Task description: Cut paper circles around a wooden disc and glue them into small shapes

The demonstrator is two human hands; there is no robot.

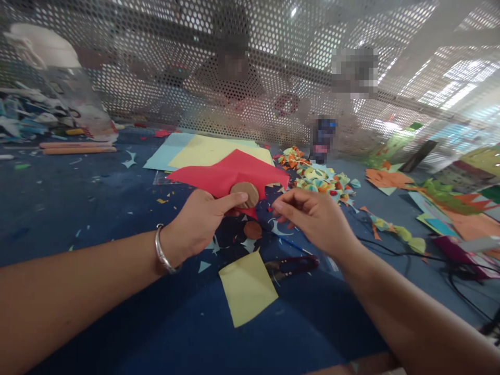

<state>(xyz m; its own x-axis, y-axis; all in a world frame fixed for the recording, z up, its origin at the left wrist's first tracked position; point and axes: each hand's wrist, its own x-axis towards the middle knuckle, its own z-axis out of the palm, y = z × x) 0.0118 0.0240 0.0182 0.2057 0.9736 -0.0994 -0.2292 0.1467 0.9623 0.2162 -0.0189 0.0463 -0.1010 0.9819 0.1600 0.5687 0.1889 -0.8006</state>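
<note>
My left hand point(195, 221), with a silver bangle at the wrist, is closed on a sheet of red paper point(226, 169). Its thumb presses a round brown disc point(250, 194) against the paper. To the right, close to the paper's cut edge, my right hand point(307, 211) has its thumb and fingers pinched together; whatever they hold, if anything, does not show. Below the hands lie a second brown disc point(252, 229), a pale yellow square of paper point(248, 289) and a pair of dark-handled snips point(295, 265), partly blurred.
Blue and yellow sheets point(187, 151) lie behind the red paper. Colourful folded paper scraps point(324, 179) heap at right. A clear bottle point(74, 88) stands at far left near pencils point(78, 148). Black cables point(410, 255) cross the right side. Beyond a perforated screen point(156, 67), people sit.
</note>
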